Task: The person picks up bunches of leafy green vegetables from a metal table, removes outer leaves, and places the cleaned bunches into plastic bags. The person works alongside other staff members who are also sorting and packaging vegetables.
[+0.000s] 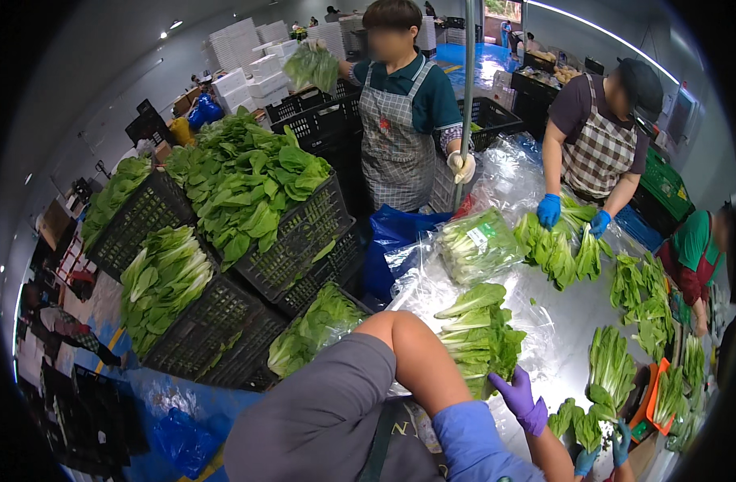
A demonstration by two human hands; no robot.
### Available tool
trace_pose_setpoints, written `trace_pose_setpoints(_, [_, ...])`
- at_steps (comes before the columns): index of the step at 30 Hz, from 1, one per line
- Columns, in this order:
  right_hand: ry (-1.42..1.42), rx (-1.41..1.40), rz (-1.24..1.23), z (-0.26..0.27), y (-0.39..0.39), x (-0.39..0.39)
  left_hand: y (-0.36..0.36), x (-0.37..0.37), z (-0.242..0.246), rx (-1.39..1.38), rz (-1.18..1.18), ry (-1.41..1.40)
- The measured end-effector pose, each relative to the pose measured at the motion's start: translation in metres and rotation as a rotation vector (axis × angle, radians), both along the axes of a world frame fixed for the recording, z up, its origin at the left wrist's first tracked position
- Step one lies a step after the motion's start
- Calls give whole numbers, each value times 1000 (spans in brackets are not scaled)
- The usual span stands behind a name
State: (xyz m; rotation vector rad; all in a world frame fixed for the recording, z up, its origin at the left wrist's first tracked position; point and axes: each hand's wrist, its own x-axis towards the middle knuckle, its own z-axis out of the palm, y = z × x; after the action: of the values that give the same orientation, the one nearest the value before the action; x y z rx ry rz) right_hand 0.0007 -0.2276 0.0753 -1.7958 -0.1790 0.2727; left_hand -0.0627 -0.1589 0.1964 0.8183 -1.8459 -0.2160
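Observation:
My right hand (pixel 520 399), in a purple glove, has its thumb and fingers spread against the leafy edge of a bunch of leafy greens (pixel 479 337). That bunch lies on clear plastic film (pixel 540 331) on a shiny metal table (pixel 576 310). My left arm (pixel 425 361) bends across in front, with a blue sleeve cover (pixel 476 437) on the forearm; the left hand is out of view. Beyond the bunch lies a clear bag packed with greens (pixel 479 244), bearing a label. More loose greens (pixel 612 367) lie to the right.
Black crates heaped with greens (pixel 302 229) stand at left, one low crate (pixel 320 328) beside my elbow. Across the table, a blue-gloved person (pixel 600 138) handles greens. Another person (pixel 398 132) grips a metal pole (pixel 467 90). Other gloved hands (pixel 603 449) work at lower right, near an orange tray (pixel 651 397).

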Motion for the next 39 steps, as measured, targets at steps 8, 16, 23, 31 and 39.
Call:
trace_pose_setpoints(8, [46, 78, 3, 6, 16, 12, -29, -10, 6, -5, 5, -39])
trace_pose_setpoints(16, [161, 241, -343, -1, -21, -30, -3, 6, 0, 9, 44, -79])
trace_pose_setpoints(23, [176, 259, -396, -14, -21, -51, -9, -6, 0, 12, 20, -87])
trace_pose_setpoints(31, [231, 247, -373, -25, -21, -62, -10, -10, 3, -12, 23, -100])
trace_pose_setpoints(39, [210, 196, -345, -34, -32, -54, 4, -4, 22, -140, 63, -156])
